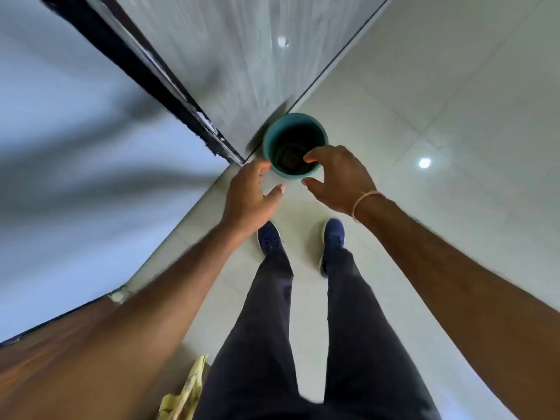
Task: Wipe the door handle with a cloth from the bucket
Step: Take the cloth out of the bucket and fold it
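— While we are standing over the bucket [295, 146] on the floor [424, 116], we are reaching both hands down toward it. This looks like the fetching step; no wiping is happening yet.

— Where is the cloth [291, 159]?

— We are seeing a dark folded shape at the bottom of the bucket, and we are judging that to be it, though blur is making it hard to tell. The bucket is sitting near the door [230, 62].

— And the hands?

— Our left hand [250, 195] is hovering just beside the rim, fingers spread, grasping nothing. Our right hand [339, 177] is over the near rim, fingers curved and apart, also empty.

— What is the next move calling for?

— We are thinking one hand needs to dip deep inside and pinch the cloth. The door handle is not showing here, so we are needing to look up afterwards.
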`<state>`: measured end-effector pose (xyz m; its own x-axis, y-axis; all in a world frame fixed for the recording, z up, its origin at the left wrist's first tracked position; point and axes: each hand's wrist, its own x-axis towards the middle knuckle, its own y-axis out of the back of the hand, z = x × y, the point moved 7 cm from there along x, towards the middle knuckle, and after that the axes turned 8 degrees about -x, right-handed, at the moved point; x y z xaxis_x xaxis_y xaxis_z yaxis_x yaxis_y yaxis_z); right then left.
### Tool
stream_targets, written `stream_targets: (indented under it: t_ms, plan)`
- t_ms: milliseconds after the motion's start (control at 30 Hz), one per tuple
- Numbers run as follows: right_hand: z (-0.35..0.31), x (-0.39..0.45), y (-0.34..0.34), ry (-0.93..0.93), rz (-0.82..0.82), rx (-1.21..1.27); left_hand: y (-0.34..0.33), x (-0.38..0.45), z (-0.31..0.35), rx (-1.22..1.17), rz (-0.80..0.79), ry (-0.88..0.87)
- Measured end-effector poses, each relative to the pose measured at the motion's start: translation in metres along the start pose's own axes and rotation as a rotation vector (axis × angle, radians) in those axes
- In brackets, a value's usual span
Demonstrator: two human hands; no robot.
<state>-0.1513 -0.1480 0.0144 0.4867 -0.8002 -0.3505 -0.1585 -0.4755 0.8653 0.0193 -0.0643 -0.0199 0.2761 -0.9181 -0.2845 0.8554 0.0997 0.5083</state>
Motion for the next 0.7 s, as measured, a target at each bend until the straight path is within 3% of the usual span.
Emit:
stream_targets:
  t_ms: [200, 400, 700]
  plan:
    - [0.063, 0.109, -0.098, -0.051, -0.131, -0.014, -0.076, 0.087, -0.099, 0.054, -0.048, 0.185]
    - [0.132, 0.23, -0.235, -0.02, -0.266, -0.092, -0.155, 0.177, -0.217, 0.076, -0.013, 0.252]
    - [0.19, 0.368, -0.395, -0.07, -0.436, -0.211, -0.189, 0.244, -0.304, 0.048, 0.248, 0.222]
